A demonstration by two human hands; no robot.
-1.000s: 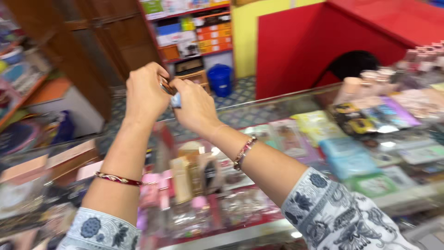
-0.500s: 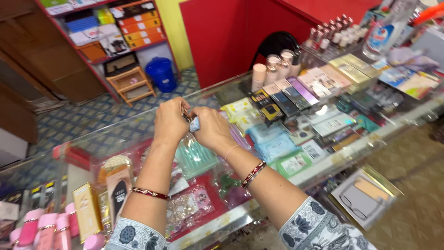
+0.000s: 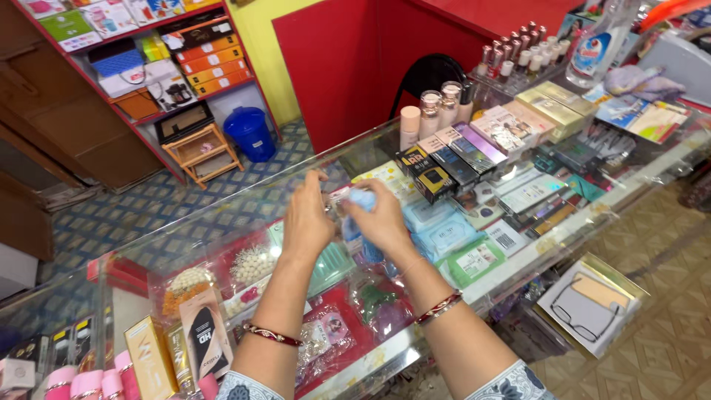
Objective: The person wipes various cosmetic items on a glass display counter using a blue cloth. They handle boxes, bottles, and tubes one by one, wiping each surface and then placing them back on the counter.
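Your left hand (image 3: pixel 307 222) and right hand (image 3: pixel 381 218) meet above the glass counter (image 3: pixel 222 215), fingers of both curled shut around a small pale-blue packet (image 3: pixel 361 198) pinched between the fingertips. Risk, as a judgement: the grip sits at the packet's edges only, so a slip drops it onto the glass just below your fingers, where it could slide off the counter's edge.
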